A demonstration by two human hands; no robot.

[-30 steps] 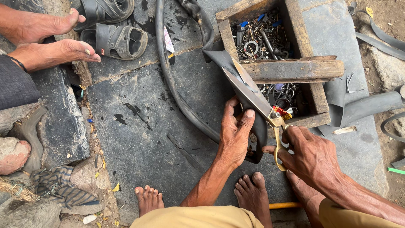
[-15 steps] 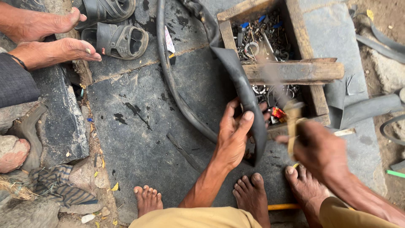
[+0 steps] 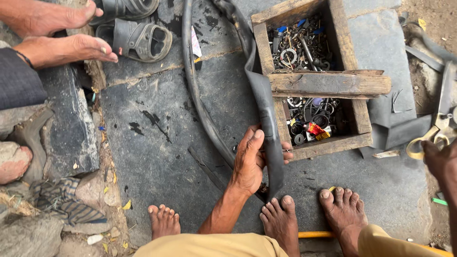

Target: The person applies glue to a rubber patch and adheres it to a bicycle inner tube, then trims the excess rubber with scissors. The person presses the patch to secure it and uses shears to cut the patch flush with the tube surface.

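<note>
Landmark: the wooden tool box (image 3: 328, 84), an open crate standing on the dark stone floor (image 3: 157, 143); every place below is told from it.
Bare feet: nearest the camera, three of the person's own feet-ends show below the box; one foot (image 3: 281, 219) presses the lower end of the rubber tube.
Left hand (image 3: 251, 159): just below and left of the box's near corner, its grip closed round the flat black rubber inner tube (image 3: 264, 100), thumb on one side, fingers wrapped behind.
Rubber inner tube: it runs from under the foot, through the left hand, up along the box's left wall and curves away past its far corner.
Right hand (image 3: 440, 159): right of the box at the frame edge, fingers closed in the yellow loops of large scissors (image 3: 440, 119), blades pointing away and up; well apart from the tube.
Progress: judging from this, the tube is stretched and held ready, and no cut is under way here; loose black rubber pieces (image 3: 395, 128) lie just right of the box.
Box, near compartment: washers, rings, black wire, a red and yellow scrap.
Box, far compartment: bolts, metal rings, tools, blue bits.
Box, middle: a wooden plank (image 3: 333, 83) lies across the top.
Beyond, far left of the box: another person's feet (image 3: 66, 47) and grey sandals (image 3: 140, 38).
</note>
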